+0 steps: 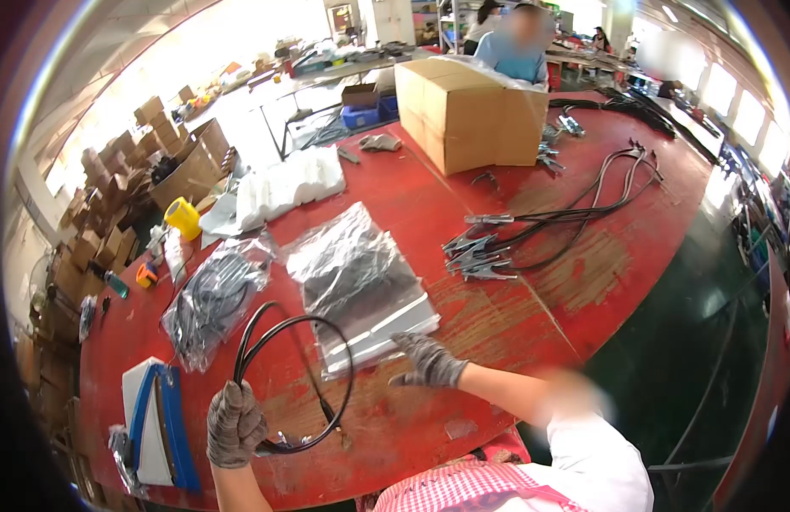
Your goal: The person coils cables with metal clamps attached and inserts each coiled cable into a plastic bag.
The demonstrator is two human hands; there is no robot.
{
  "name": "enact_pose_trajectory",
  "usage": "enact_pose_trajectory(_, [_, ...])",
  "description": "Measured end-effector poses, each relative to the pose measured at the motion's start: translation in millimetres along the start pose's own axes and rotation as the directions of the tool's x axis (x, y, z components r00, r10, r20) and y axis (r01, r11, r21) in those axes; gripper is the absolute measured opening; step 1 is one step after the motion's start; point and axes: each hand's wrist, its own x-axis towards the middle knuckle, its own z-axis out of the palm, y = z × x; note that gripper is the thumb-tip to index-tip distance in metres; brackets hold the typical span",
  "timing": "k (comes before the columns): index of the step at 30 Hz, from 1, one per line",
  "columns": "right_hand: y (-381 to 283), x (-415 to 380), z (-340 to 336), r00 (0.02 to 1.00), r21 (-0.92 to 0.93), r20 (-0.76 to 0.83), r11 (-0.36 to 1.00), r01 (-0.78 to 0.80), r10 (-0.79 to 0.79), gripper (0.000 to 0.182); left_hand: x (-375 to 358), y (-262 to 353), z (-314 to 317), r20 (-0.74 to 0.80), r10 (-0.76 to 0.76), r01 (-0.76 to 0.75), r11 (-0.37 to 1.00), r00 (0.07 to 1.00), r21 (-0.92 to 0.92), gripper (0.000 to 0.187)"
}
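My left hand (235, 424), in a grey glove, is closed around a looped black cable (352, 358) above the red table (395, 461). The loop stands up from the fist and bends over to the right. My right hand (429, 362), also gloved, has its fingers apart at the lower right edge of a stack of clear plastic bags (361, 273). Left of that stack lies a clear bag with coiled cable inside (215, 294). Several metal clamps (480, 256) on black cables lie farther right.
A large cardboard box (472, 115) stands at the table's far side, with a person in blue (510, 55) behind it. A blue and white piece (160, 422) lies at the left edge. White packaging (288, 183) and yellow tape (182, 219) are at the back left.
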Motion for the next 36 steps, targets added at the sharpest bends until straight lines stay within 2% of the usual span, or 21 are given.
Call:
enact_pose_trajectory(3, [-26,-2,41,0.983,0.023,0.176,0.998,0.051,-0.054,0.084,-10,19,2,0.113,-0.029,0.038,0.996,0.993,-0.083,0.037])
enact_pose_trajectory(5, [-37,-3,59,0.905,0.09,0.419,0.988,-0.124,0.075,0.069,-18,28,-6,0.16,0.0,0.025,0.988,0.987,-0.153,0.037])
enact_pose_trajectory(7, [-45,-3,56,0.912,0.058,0.409,0.997,-0.056,0.027,0.035,-24,35,-4,0.194,0.041,-0.005,0.983,0.98,-0.184,0.037])
enact_pose_trajectory(9, [-39,-6,61,0.975,0.227,0.211,0.966,-0.12,0.071,0.034,-30,40,-8,0.172,0.053,-0.013,0.974,0.984,-0.227,0.037])
enact_pose_trajectory(10, [-37,-3,57,0.973,0.228,0.226,0.968,-0.109,0.056,0.034,-30,42,-10,0.186,0.04,0.007,0.97,0.982,-0.244,0.038])
enact_pose_trajectory(12, [-31,6,47,0.923,0.758,0.164,0.555,-0.344,0.348,0.044,-29,44,-6,0.178,0.03,0.011,0.975,0.984,-0.221,0.04])
enact_pose_trajectory(13, [-33,13,37,0.923,0.751,0.166,0.562,-0.346,0.346,0.044,-28,44,-6,0.178,0.036,0.006,0.973,0.983,-0.231,0.04])
enact_pose_trajectory(15, [-44,26,16,0.93,0.526,-0.168,0.827,-0.197,0.328,0.066,-25,46,-7,0.256,0.014,0.053,0.967,0.966,-0.25,0.04])
enact_pose_trajectory(18, [-56,57,9,0.935,0.374,-0.33,0.927,0.002,0.132,0.085,-30,51,2,0.27,-0.017,0.088,0.963,0.963,-0.256,0.04])
enact_pose_trajectory(20, [-59,79,25,0.954,0.484,-0.288,0.872,0.074,0.079,0.089,-34,49,3,0.302,-0.03,0.097,0.973,0.953,-0.209,0.043])
enact_pose_trajectory(21, [-73,95,13,0.994,0.692,-0.095,0.721,0.024,0.058,0.071,-38,49,7,0.302,-0.021,0.075,0.983,0.953,-0.168,0.044])
enact_pose_trajectory(22, [-93,101,-8,0.853,0.558,0.462,0.668,-0.492,0.242,0.046,-44,49,11,0.311,-0.004,0.044,0.991,0.95,-0.123,0.045])
enact_pose_trajectory(23, [-80,100,23,0.824,0.825,0.558,0.042,-0.563,0.099,0.03,-50,47,8,0.338,0.022,0.021,0.992,0.941,-0.123,0.045])
enact_pose_trajectory(24, [-75,101,35,0.92,0.919,0.376,0.171,-0.355,-0.109,0.027,-56,45,2,0.372,0.044,0.002,0.992,0.927,-0.123,0.045])
enact_pose_trajectory(25, [-73,102,42,0.924,0.958,0.201,0.263,-0.115,-0.325,0.024,-62,45,-3,0.401,0.063,0.001,0.987,0.914,-0.158,0.043])
enact_pose_trajectory(26, [-80,101,40,0.893,0.786,0.445,0.51,-0.35,-0.073,0.023,-69,47,-7,0.426,0.076,0.008,0.981,0.901,-0.192,0.042])
enact_pose_trajectory(28, [-79,97,-23,0.907,0.897,0.422,0.147,-0.418,0.007,0.019,-81,54,-9,0.48,0.071,0.003,0.989,0.875,-0.151,0.04])
enact_pose_trajectory(29, [-61,95,-29,0.879,0.88,0.474,-0.037,-0.473,0.056,0.017,-83,52,-6,0.486,0.115,0.09,0.921,0.866,-0.379,0.036])
enact_pose_trajectory(31, [-19,79,-95,0.856,0.856,0.517,-0.026,-0.517,0.0,0.011,-81,47,-11,0.553,0.127,0.078,0.941,0.823,-0.331,0.042])
enact_pose_trajectory(35, [-17,54,-206,0.985,0.842,-0.04,0.537,-0.057,0.168,0.006,-67,30,-11,0.382,-0.077,0.146,0.977,0.921,-0.157,0.036])
enact_pose_trajectory(36, [-4,52,-214,0.968,0.837,-0.148,0.547,0.013,0.203,0.007,-57,24,0,0.274,-0.216,0.241,0.969,0.937,-0.061,0.035])
